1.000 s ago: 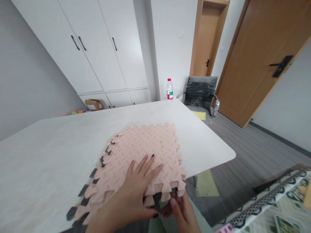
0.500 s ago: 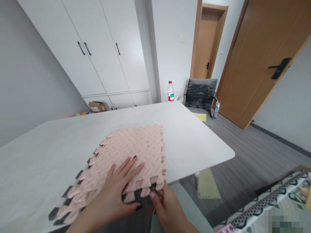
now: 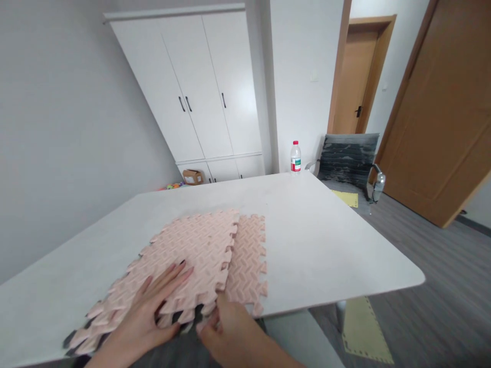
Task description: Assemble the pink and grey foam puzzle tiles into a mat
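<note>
A stack of pale pink interlocking foam mats (image 3: 203,240) with toothed edges lies on the table near me. Dark grey pieces show between the layers along its left and front edges. Another pink foam mat (image 3: 249,255) lies partly under the stack and sticks out to its right. My left hand (image 3: 153,301) rests on the top mat with fingers spread, its thumb over the front edge. At the front right corner of the upper mats is my right hand (image 3: 226,327), its fingers closed on the edge. Some of its fingertips are hidden below the mats.
A white table (image 3: 318,245) bears the mats. On its far edge stands a clear bottle (image 3: 295,157) with a red cap. Beyond are a dark mesh chair (image 3: 347,161), white cabinets (image 3: 230,82) and a cardboard box (image 3: 193,177). A yellow perforated panel (image 3: 364,329) shows below the table's right side.
The upper mats have slid left over a lower mat, which now shows on the right. Both hands have moved left with them. The head view has shifted left and up.
</note>
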`<state>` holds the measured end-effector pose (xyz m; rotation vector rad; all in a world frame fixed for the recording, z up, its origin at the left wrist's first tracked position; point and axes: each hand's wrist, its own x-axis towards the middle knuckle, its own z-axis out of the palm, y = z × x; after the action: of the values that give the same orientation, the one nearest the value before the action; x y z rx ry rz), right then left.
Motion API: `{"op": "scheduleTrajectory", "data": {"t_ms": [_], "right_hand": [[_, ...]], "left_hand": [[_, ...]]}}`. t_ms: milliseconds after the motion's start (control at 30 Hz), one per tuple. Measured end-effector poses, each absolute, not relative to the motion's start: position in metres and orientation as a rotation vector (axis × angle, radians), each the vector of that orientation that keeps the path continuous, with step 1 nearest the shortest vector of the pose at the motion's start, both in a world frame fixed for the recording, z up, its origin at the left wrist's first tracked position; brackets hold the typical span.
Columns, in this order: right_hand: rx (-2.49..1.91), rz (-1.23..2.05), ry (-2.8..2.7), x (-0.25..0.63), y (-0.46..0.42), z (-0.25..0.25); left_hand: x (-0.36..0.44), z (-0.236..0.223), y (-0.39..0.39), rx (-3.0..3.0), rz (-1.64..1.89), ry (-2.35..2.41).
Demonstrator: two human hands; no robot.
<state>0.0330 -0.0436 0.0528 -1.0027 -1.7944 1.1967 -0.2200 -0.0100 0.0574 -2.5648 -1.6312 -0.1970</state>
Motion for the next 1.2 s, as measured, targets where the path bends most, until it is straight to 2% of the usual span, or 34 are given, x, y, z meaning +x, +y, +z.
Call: {"op": "scheduleTrajectory", "data": {"t_ms": [267,567,867,1067,1200], "right_hand": [[-1.325,1.031,-1.469,0.119,-0.014,0.034],[-1.316,1.127,-1.519,0.104,0.001,0.026],[-1.349,0.983,-1.705,0.090,0.016,0.032],[-1.166,1.114,-1.775,0.040,0.026,0.032],[-0.648,1.387,-1.500,-0.016,0.045,0.024]], "left_hand": [[-0.219,0.048,-0.019,-2.481,-0.248,-1.567],[-0.222,0.031,-0.024,-2.354,-0.204,-1.445],[-0.239,0.018,-0.026,-2.363,-0.372,-1.426],[-0.245,0.019,-0.036,-2.326,-0.593,-1.499],[-0.254,0.013,-0.038,-2.330,-0.553,-1.501]]}}
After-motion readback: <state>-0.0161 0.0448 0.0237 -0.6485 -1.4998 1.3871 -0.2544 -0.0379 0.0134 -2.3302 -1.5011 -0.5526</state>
